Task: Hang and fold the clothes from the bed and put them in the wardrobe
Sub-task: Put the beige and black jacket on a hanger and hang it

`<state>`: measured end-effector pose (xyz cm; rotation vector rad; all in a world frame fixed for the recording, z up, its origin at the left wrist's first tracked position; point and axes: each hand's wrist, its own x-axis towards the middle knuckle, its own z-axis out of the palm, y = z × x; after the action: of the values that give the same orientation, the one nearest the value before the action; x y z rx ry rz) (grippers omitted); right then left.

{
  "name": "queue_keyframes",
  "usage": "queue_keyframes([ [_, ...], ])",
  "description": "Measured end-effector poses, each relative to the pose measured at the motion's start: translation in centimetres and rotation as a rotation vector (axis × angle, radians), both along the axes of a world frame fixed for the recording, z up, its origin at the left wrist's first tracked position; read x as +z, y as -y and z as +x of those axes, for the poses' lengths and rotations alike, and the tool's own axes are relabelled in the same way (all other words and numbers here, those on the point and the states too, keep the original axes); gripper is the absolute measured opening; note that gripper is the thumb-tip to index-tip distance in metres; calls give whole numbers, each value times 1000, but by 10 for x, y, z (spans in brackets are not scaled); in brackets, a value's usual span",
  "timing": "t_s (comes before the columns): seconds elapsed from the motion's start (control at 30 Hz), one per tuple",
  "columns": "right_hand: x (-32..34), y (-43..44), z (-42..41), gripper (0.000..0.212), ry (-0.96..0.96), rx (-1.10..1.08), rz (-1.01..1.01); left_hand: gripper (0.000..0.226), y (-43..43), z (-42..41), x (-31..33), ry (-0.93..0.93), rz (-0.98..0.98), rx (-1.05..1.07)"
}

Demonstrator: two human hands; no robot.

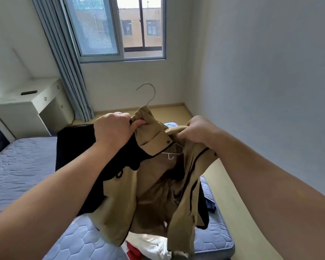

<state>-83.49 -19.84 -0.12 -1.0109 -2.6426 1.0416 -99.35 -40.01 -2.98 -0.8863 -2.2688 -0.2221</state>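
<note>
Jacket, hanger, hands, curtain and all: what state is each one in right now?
Jacket: held up over the bed, front open.
Hanger: inside the jacket, hook poking out on top.
Left hand: gripping the jacket.
Right hand: gripping the jacket.
Curtain: pulled aside.
Clothes pile: unfolded on the bed.

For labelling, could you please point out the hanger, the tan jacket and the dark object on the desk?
hanger (154, 94): head view, on its metal hook.
tan jacket (118, 212): head view, on its front panel.
dark object (29, 92): head view, on its middle.
</note>
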Motion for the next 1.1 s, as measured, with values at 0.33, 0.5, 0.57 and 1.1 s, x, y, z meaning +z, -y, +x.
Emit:
queue_keyframes([
  [0.33, -9, -23, 11, 32, -210, -78, -509, 76, -54, 1, -11, 504, 330, -293],
  [0.5, -22, -45, 31, 33, -253, -88, -341, 78, -84, 14, -19, 712, 414, -451],
  [0.57, -24, -54, 45, 43, -204, -44, -243, 86, -100, 20, -18, 766, 419, -497],
  [1.1, -54, -77, 236, 13, -200, -461, 7, 62, -274, 190, -19, 693, 58, -1079],
])
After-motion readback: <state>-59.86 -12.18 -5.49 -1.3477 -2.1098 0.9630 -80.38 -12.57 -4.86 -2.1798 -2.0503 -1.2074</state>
